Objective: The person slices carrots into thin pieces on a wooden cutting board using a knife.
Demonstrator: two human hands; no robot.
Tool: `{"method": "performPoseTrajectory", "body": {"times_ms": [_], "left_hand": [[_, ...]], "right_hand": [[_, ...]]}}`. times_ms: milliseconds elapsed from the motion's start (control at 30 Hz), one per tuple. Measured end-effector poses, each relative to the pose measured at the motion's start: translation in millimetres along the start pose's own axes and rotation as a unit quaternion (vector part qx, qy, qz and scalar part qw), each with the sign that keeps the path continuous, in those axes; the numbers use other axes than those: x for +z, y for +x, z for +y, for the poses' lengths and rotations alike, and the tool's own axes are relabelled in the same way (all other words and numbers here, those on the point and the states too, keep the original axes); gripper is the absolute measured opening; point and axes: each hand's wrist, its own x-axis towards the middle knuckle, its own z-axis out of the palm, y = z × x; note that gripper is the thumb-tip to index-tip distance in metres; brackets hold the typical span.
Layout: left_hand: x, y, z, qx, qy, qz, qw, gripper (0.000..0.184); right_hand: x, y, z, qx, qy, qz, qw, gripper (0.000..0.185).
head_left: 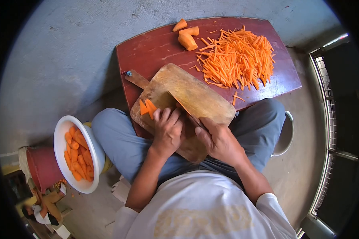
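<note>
My right hand [223, 143] grips the handle of a knife [183, 106], whose blade slants up and left over the wooden cutting board [199, 93]. Close beside the blade, my left hand [168, 129] presses down on the board with curled fingers. Whatever lies under those fingers is hidden. A few flat carrot slices [150, 106] rest at the board's left side, right by my left fingertips. Beyond the board, a large heap of carrot strips [239, 59] covers the right part of the red table [147, 49].
Several carrot chunks [188, 41] sit at the table's far edge. To my left stands a white basin [60, 139] of peeled carrots [79, 153], near a red bucket [44, 167]. A pale bucket [285, 135] is beyond my right knee. Another person [42, 213] appears at lower left.
</note>
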Motion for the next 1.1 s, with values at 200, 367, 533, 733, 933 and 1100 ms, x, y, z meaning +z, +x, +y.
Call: {"method": "performPoseTrajectory", "body": {"times_ms": [200, 367, 533, 733, 933, 1100], "left_hand": [[-3.2, -2.4, -1.3, -0.008, -0.005, 0.003, 1.000, 0.024], [-4.2, 1.5, -2.5, -0.003, -0.016, 0.006, 1.000, 0.017], [-2.1, -3.9, -4.7, -0.027, -0.036, 0.007, 0.999, 0.015], [-1.7, -0.1, -1.2, -0.029, -0.045, 0.020, 0.998, 0.018], [0.4, -1.1, -1.5, -0.032, -0.042, 0.025, 0.998, 0.020], [-0.3, -1.6, -3.5, -0.029, -0.058, 0.032, 0.997, 0.019]], "right_hand": [[1.9, -20.2, -0.4, -0.003, 0.018, 0.021, 1.000, 0.024], [5.3, 7.6, -1.8, -0.019, -0.011, 0.006, 1.000, 0.023], [9.3, -6.1, 1.9, -0.018, 0.007, 0.020, 1.000, 0.024], [3.9, 0.0, -8.7, -0.014, 0.015, 0.007, 1.000, 0.024], [4.1, -1.2, 2.1, -0.006, -0.003, 0.019, 1.000, 0.025], [3.6, -0.7, 0.5, -0.011, 0.009, 0.021, 1.000, 0.025]]}}
